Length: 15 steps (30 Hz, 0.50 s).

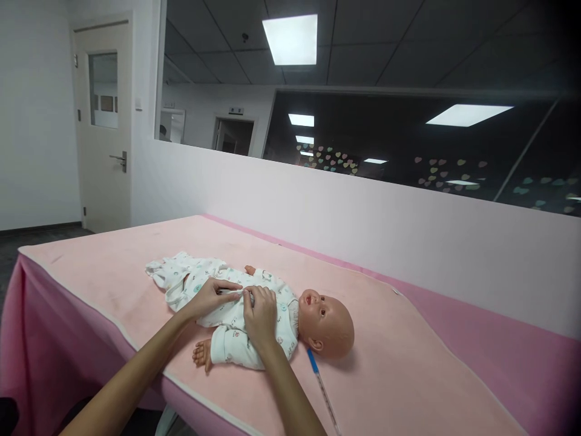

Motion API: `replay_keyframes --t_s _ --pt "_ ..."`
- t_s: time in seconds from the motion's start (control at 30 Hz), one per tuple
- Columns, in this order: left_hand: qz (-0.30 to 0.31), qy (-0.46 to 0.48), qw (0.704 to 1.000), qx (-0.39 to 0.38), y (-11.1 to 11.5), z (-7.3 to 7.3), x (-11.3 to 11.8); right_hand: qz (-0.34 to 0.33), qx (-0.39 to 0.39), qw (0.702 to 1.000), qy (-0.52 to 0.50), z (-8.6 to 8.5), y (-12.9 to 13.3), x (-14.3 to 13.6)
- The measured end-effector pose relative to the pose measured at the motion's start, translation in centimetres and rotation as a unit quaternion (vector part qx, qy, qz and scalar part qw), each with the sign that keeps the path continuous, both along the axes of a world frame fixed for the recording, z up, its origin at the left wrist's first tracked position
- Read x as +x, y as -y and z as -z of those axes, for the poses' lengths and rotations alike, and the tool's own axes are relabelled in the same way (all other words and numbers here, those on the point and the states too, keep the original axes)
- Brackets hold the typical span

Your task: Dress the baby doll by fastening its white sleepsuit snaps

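A baby doll (327,324) lies on its back on the pink-covered table, its head toward the right. It wears white patterned clothes (233,351) with long sleeves. My left hand (213,300) pinches the fabric at the doll's middle, thumb and forefinger pressed together. Right beside it, my right hand (261,309) rests on the doll's front with its fingers curled on the same cloth, the two sets of fingertips nearly touching. Below the doll's head lies a thin thermometer (324,390) with a blue end.
The table (385,375) has a pink cover hanging over its near and left edges. A white wall (340,218) with a large window (385,127) stands behind it. At the far left is a closed door (102,157).
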<state>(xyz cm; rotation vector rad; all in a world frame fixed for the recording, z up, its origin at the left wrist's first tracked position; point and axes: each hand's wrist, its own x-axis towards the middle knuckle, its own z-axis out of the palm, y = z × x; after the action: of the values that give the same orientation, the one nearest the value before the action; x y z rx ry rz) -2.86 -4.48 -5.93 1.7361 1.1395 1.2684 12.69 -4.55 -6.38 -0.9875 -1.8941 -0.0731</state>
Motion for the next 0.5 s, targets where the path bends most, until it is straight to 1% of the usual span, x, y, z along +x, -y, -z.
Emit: replay_keyframes --t_s 0.1,0.2,0.37,0.5 --pt "0.009 -0.006 1.000 0.007 0.10 -0.18 0.09 0.017 0.016 0.999 0.028 0.05 -0.08 -0.03" --pt "0.011 -0.012 1.000 0.014 0.22 -0.32 0.18 0.032 0.013 0.998 0.046 0.15 -0.16 -0.08" --pt "0.006 -0.012 1.000 0.013 0.25 -0.29 0.27 0.036 0.008 0.998 0.049 0.38 -0.33 -0.19" --pt "0.006 -0.008 1.000 0.011 0.26 -0.26 0.34 0.046 0.021 0.997 0.051 0.48 -0.39 -0.24"
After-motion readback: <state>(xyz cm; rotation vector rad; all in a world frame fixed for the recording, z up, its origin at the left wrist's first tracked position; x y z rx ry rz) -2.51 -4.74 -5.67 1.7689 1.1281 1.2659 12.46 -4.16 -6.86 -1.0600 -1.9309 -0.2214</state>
